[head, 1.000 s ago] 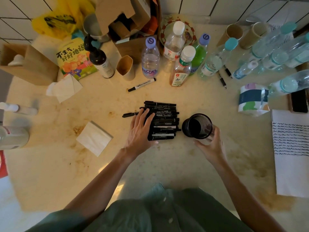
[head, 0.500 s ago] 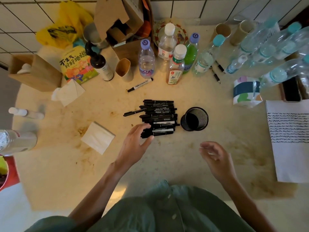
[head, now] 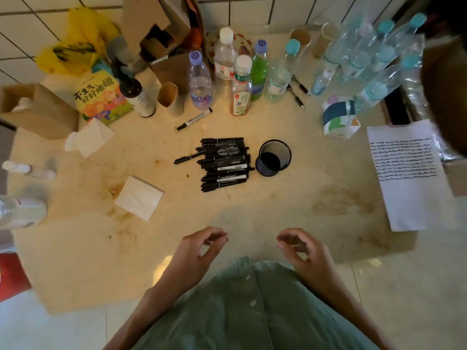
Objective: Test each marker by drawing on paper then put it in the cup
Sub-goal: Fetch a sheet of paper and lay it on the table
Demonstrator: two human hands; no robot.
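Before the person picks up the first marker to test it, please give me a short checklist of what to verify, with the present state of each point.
1. Both hands free: ok. The left hand and right hand are loosely curled and hold nothing.
2. Markers within view and uncovered: ok. The marker pile lies beside the cup.
3. Mesh cup upright, mouth open: ok.
4. Cup empty: ok, only its dark bottom shows.
5. Paper has free space: ok, blank below the wavy lines.
6. Marker caps on: cannot tell for all.
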